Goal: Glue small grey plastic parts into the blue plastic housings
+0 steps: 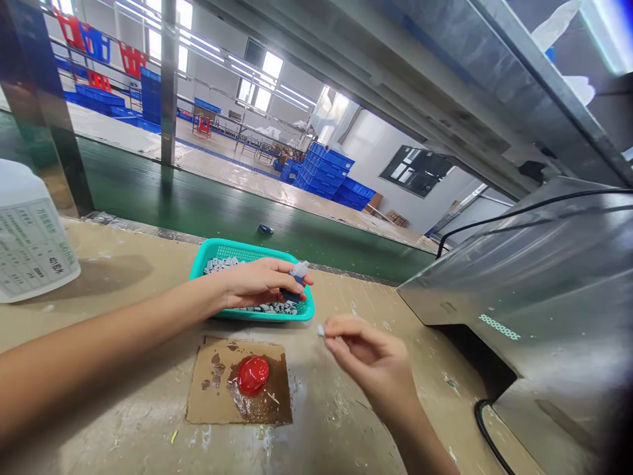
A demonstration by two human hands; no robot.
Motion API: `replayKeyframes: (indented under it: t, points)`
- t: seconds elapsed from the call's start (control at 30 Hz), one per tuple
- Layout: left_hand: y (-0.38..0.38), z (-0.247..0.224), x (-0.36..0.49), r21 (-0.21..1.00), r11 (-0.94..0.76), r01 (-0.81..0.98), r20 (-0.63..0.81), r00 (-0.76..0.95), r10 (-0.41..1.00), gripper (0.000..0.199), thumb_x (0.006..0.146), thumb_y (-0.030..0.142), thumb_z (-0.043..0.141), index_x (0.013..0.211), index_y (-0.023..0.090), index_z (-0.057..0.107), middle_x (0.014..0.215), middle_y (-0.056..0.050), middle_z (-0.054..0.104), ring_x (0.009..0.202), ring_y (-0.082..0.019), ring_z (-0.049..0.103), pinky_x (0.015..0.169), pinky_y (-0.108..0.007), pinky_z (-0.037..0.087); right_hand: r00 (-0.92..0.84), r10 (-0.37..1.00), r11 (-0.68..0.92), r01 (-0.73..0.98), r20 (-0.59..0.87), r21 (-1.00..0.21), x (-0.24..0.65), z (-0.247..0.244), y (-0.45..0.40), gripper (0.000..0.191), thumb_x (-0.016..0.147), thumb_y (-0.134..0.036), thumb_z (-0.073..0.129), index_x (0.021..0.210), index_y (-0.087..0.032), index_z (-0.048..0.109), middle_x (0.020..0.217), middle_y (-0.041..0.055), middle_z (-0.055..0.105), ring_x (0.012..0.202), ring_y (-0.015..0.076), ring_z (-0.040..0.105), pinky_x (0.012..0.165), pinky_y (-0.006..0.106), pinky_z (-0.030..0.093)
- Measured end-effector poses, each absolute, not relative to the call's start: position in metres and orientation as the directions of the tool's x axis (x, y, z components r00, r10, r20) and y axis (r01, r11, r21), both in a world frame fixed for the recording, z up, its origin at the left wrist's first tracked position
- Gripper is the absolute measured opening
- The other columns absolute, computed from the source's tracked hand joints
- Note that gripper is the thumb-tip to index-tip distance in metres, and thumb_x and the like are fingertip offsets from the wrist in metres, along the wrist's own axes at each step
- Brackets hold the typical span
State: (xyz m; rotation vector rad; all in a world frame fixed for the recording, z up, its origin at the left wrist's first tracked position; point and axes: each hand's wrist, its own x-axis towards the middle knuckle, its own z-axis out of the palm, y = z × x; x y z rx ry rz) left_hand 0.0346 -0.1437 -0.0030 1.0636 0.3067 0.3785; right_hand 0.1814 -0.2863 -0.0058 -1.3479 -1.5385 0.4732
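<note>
My left hand is closed around a small dark blue plastic part with a light grey tip. It hangs over a turquoise plastic basket holding many small grey pieces. To the right, above the table, my right hand pinches a small pale piece between thumb and fingertips. The two hands are apart. Nearer to me lies a piece of cardboard, stained wet, with a glossy red round cap or dish on it.
A white jug with a printed label stands at the left. Behind the table runs a green conveyor belt with a small dark part on it. A metal machine housing with black cable fills the right side.
</note>
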Motion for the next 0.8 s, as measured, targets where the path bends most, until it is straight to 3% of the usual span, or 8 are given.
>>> replayKeyframes:
  t: [0.13, 0.23, 0.43, 0.8]
  points:
    - [-0.149, -0.003, 0.034, 0.904, 0.399, -0.154, -0.026, 0.911, 0.412, 0.028, 0.066, 0.014, 0.063, 0.094, 0.018, 0.063, 0.081, -0.001, 0.061, 0.076, -0.009, 0.057, 0.076, -0.023, 0.041, 0.351, 0.876, 0.262, 0.231, 0.331, -0.937, 0.195, 0.003, -0.264, 0.011, 0.064, -0.025, 0.070, 0.073, -0.020, 0.065, 0.074, 0.0020, 0.064, 0.069, 0.0144, 0.059, 0.067, 0.027, 0.050]
    - [-0.152, -0.003, 0.034, 0.903, 0.405, -0.145, -0.058, 0.892, 0.448, 0.032, 0.065, 0.017, 0.065, 0.097, 0.020, 0.063, 0.087, -0.001, 0.061, 0.077, -0.010, 0.057, 0.080, -0.026, 0.042, 0.385, 0.881, 0.248, 0.116, 0.274, -0.962, 0.197, 0.004, -0.253, 0.018, 0.060, -0.029, 0.073, 0.073, -0.020, 0.064, 0.075, 0.0030, 0.065, 0.072, 0.0170, 0.060, 0.072, 0.033, 0.050]
    - [-0.155, -0.002, 0.038, 0.907, 0.358, -0.220, 0.013, 0.866, 0.500, 0.020, 0.060, 0.007, 0.065, 0.079, 0.011, 0.061, 0.085, -0.006, 0.063, 0.079, -0.013, 0.059, 0.080, -0.027, 0.044, 0.385, 0.878, 0.234, 0.173, 0.284, -0.957, 0.188, -0.007, -0.246, 0.015, 0.062, -0.024, 0.071, 0.074, -0.018, 0.065, 0.074, 0.0032, 0.065, 0.065, 0.0140, 0.059, 0.066, 0.027, 0.050]
    - [-0.154, -0.012, 0.040, 0.979, 0.132, -0.158, 0.047, 0.794, 0.606, 0.018, 0.058, 0.012, 0.067, 0.071, 0.014, 0.055, 0.075, 0.001, 0.057, 0.070, -0.008, 0.053, 0.065, -0.019, 0.042, 0.338, 0.849, 0.256, 0.408, 0.406, -0.876, 0.176, -0.012, -0.250, 0.007, 0.069, -0.019, 0.063, 0.074, -0.017, 0.067, 0.080, 0.0050, 0.062, 0.077, 0.0174, 0.059, 0.070, 0.028, 0.053]
